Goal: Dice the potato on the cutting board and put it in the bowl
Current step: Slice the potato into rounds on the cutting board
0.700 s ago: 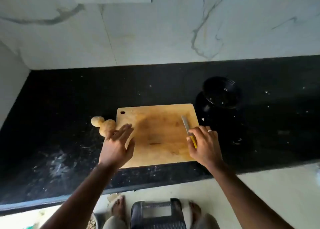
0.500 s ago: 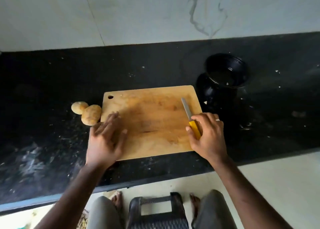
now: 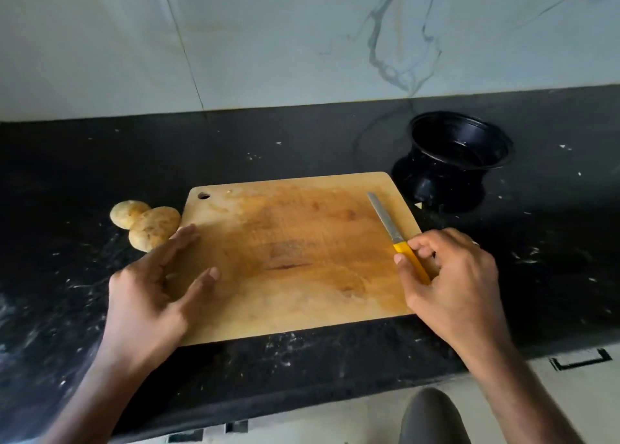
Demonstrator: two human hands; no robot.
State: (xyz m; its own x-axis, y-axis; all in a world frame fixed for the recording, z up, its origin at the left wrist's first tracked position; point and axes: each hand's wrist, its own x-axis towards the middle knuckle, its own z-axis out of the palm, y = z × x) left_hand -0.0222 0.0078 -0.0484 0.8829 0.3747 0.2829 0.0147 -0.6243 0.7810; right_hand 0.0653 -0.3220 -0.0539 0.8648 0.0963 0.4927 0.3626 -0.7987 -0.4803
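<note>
A wooden cutting board lies on the black counter with nothing on it but a knife, yellow-handled, near its right edge. My right hand curls its fingers and thumb round the knife's yellow handle. My left hand rests with straight fingers on the board's left edge. Two potatoes lie side by side on the counter just left of the board, close to my left fingertips. A black bowl stands behind the board's right corner.
The black counter is speckled with white crumbs. A marble-patterned wall rises behind it. The counter's front edge runs below the board, with pale floor and my knee beneath.
The view has shifted closer and to the left. My left hand has slid onto the board's left edge. My right hand has closed further round the knife handle.
</note>
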